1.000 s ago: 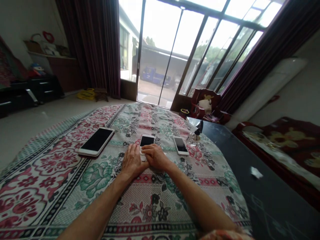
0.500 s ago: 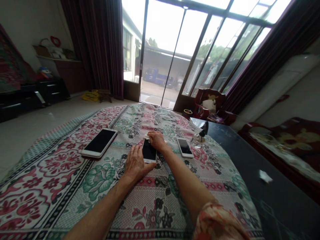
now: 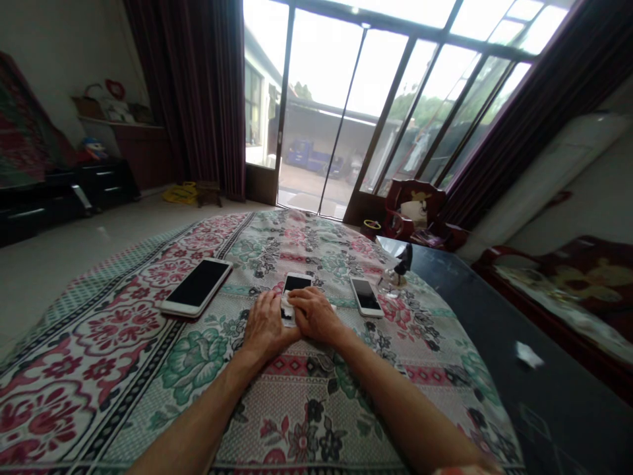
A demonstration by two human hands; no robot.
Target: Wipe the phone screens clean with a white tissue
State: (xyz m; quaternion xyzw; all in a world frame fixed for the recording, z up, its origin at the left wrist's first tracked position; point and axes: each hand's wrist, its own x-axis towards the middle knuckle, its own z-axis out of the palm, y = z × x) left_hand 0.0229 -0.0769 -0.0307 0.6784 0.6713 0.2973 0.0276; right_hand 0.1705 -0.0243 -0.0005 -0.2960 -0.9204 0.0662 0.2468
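In the middle of the flowered tablecloth (image 3: pixel 291 402) lies a white smartphone (image 3: pixel 297 280) with a dark screen. My left hand (image 3: pixel 267 323) grips its left edge, thumb along the bottom end. My right hand (image 3: pixel 314 313) presses a white tissue (image 3: pixel 287 307) onto the lower part of the screen; the fingers cover much of the tissue. To the right lies a smaller white smartphone (image 3: pixel 366 297). On the left is a large white tablet (image 3: pixel 198 287) with a black screen. Neither hand touches these two.
A small dark figurine on a clear stand (image 3: pixel 403 264) is at the table's right side. Beyond it, a dark tabletop (image 3: pixel 475 330) carries a crumpled white paper (image 3: pixel 529 355). A carved wooden chair (image 3: pixel 413 208) stands by the glass doors (image 3: pixel 326 132).
My right hand has slid the tissue down the screen toward me, uncovering the phone's top end. My left hand stays at the left edge, its thumb slightly drawn in.
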